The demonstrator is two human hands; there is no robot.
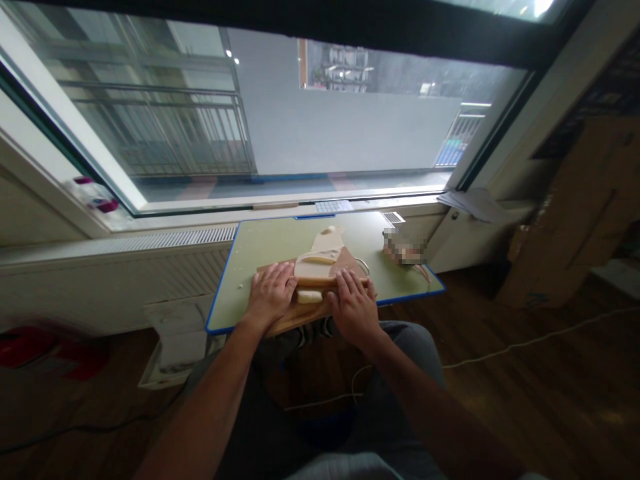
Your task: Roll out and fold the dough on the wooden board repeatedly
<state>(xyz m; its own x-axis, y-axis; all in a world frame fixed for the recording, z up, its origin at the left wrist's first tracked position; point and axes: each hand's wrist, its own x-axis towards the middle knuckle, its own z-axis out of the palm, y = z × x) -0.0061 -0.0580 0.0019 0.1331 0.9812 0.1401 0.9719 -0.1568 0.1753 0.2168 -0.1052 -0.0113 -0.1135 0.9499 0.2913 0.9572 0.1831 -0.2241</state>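
Observation:
A wooden rolling pin (316,282) lies crosswise over a wooden board (290,324). At its left end rests my left hand (271,292), and my right hand (356,305) is over its right end, fingers lying across the wood on both sides. Beyond the pin spreads a pale sheet that looks like rolled dough (315,267), reaching off the board's far side. Between my hands, on the near side of the pin, sits a small pale lump of dough (310,297). What is beneath my palms is hidden.
The board is on a small green table (260,233) with a blue edge. A blurred-out object (404,248) lies at its right. Behind stand a radiator (170,267) and a window; a cardboard box (560,220) is at right. A white cable (525,343) crosses the floor.

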